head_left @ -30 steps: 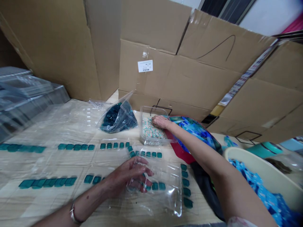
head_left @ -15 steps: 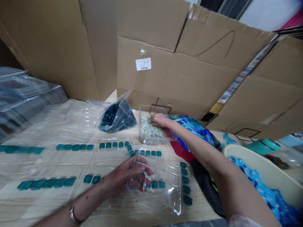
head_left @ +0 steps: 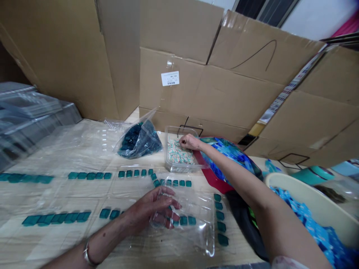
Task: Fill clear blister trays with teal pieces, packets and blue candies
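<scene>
- We see left hand (head_left: 150,211) curled narrow, fingers gripping the edge of a clear tray (head_left: 193,239), which lies over teal tiles (head_left: 183,220) on the table (head_left: 56,239)
- Tiles run in rows beside and under the tray
- Right hand (head_left: 189,142) narrow, fingertips down among pale chips (head_left: 178,155) in a clear tub (head_left: 171,164); we can't tell if it's holding a chip
- Bag of dark teal tiles (head_left: 138,142) just left of the tub
- Cream basin (head_left: 308,194) of blue pieces (head_left: 316,231) at right
- Cardboard boxes (head_left: 213,86) stand behind the table
</scene>
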A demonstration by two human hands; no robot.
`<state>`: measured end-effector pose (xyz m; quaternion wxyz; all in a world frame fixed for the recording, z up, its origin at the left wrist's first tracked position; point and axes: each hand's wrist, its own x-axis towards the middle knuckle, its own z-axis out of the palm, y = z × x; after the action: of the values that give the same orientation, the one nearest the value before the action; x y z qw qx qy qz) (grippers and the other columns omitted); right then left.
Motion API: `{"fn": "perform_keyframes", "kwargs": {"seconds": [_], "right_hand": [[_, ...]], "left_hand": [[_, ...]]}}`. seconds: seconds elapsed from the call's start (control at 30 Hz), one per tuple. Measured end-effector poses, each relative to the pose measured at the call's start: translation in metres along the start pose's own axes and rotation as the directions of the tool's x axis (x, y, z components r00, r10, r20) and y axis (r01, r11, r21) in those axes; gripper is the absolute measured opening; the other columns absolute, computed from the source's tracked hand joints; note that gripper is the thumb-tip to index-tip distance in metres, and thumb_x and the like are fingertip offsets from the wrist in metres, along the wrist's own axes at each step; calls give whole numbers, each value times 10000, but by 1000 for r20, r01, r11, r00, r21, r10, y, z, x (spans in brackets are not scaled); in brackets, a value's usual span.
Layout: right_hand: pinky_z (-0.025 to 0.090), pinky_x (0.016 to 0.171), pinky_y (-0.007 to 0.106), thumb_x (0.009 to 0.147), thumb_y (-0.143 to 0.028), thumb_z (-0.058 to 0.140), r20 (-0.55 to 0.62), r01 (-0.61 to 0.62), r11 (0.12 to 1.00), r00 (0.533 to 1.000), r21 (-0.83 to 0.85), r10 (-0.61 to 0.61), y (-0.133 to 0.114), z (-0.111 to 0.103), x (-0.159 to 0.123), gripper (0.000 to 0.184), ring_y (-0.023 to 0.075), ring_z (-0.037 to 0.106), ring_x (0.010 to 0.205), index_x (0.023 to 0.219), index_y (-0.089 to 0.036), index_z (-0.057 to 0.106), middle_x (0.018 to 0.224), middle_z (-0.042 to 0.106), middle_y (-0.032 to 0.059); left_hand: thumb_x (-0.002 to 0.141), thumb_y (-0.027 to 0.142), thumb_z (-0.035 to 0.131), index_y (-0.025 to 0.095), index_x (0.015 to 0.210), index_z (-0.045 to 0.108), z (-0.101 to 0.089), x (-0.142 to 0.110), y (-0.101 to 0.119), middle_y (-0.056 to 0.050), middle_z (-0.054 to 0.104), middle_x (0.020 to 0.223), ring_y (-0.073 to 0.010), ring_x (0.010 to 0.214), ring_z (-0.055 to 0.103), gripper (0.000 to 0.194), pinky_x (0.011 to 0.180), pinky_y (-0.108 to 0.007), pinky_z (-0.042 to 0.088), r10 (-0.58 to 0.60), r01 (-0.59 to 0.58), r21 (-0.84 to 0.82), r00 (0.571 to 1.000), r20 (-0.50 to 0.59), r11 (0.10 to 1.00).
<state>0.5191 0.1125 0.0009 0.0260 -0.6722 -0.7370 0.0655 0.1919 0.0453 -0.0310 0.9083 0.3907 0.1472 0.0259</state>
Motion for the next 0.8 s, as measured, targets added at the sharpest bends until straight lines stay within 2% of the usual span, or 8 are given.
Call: {"fn": "perform_keyframes", "kwargs": {"seconds": [0.13,0.33,0.6,0.8], "right_hand": [[341,531,176,680,-157,503,16,-112,968,994,224,111,3,-2,0,114,80,491,539,673,-126,612,581,588,-24],[326,470,173,625,-168,554,72,-170,959,985,227,158,7,4,5,87,74,464,470,678,-130,611,530,562,-35],[347,525,169,643,-128,501,63,-127,961,991,244,115,7,8,10,224,82,494,548,811,-140,650,599,585,-36],[325,509,166,653,-190,531,73,-84,962,995,260,67,6,10,8,147,71,444,530,743,-140,636,594,531,-46]], "left_hand": [[794,312,569,183,1024,457,1,-1,0,-99,590,999,-217,795,640,287,607,-322,503,2,-2,2,1000,-3,1000],[803,305,559,178,1022,446,3,-1,1,-96,590,994,-212,782,639,278,606,-318,502,-5,6,10,1000,-10,1000],[803,296,561,182,1030,452,1,-1,1,-94,598,996,-213,793,642,276,614,-316,504,1,-1,7,1000,-4,1000],[802,302,560,193,1032,465,-2,0,-2,-94,599,1005,-216,802,642,271,614,-324,504,15,-15,-9,1000,21,1000]]}}
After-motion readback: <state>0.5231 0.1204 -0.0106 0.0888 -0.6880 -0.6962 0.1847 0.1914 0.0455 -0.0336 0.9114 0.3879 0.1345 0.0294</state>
